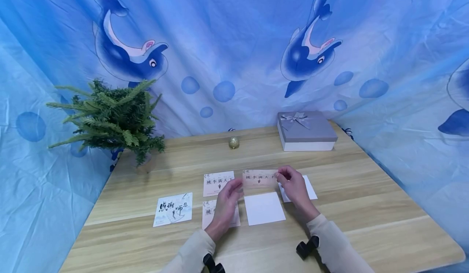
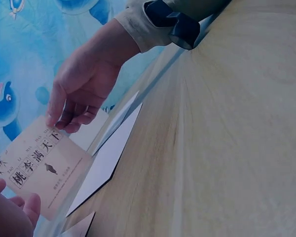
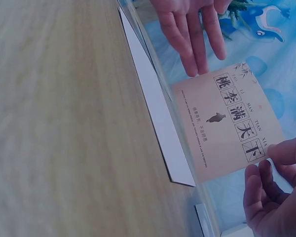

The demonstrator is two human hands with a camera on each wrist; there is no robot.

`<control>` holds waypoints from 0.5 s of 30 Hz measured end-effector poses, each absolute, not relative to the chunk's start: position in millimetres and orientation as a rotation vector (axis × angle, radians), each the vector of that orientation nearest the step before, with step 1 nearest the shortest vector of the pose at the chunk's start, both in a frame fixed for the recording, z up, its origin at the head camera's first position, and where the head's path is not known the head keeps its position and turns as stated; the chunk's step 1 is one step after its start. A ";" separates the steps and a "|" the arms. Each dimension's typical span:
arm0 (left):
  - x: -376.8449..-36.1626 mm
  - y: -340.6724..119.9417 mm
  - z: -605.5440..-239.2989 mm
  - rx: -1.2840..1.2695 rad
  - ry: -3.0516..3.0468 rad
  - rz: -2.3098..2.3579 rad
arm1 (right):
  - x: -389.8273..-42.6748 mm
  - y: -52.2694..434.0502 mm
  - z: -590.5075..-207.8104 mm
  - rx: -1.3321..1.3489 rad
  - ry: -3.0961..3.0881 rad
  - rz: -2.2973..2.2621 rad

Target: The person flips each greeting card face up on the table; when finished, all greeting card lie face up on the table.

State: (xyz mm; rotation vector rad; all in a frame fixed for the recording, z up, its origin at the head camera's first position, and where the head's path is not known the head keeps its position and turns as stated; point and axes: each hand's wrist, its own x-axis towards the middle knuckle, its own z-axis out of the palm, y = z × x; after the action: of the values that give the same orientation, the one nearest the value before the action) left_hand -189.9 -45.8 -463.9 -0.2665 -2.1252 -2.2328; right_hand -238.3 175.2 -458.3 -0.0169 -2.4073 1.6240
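Observation:
A pale card printed with black characters (image 1: 259, 178) (image 2: 39, 170) (image 3: 227, 118) hangs just above the wooden table (image 1: 366, 208), held between both hands. My right hand (image 1: 294, 186) (image 2: 81, 84) (image 3: 274, 197) pinches its right end between thumb and fingers. My left hand (image 1: 228, 199) (image 2: 10, 212) (image 3: 192, 29) has straight fingers whose tips touch the card's left end. Below the held card lies a blank white card (image 1: 264, 208) (image 2: 108, 158) (image 3: 158, 123).
More cards lie flat: a printed one (image 1: 218, 182), a square one with brush writing (image 1: 173, 209), one partly under my left hand (image 1: 208, 215), a white one behind my right hand (image 1: 310, 187). A grey gift box (image 1: 305, 131), gold ball (image 1: 233, 142) and fern (image 1: 111, 120) stand at the back.

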 end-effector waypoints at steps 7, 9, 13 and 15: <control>-191.6 -45.2 -463.8 -0.241 -2.236 -2.159 | -239.9 175.8 -456.6 0.005 -2.435 1.619; -192.2 -45.4 -464.9 -0.237 -2.249 -2.146 | -239.4 175.7 -456.1 0.043 -2.449 1.602; -193.7 -45.8 -468.4 -0.226 -2.268 -2.173 | -237.9 174.2 -457.5 0.108 -2.521 1.581; -194.2 -45.6 -469.6 -0.221 -2.278 -2.195 | -237.3 173.1 -458.7 0.128 -2.558 1.602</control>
State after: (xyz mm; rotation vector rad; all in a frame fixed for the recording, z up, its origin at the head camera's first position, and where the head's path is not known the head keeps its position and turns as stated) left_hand -194.2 -45.6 -469.6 -0.2208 -2.2785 -2.1947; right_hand -237.3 173.1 -458.7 0.1282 -2.5580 1.6022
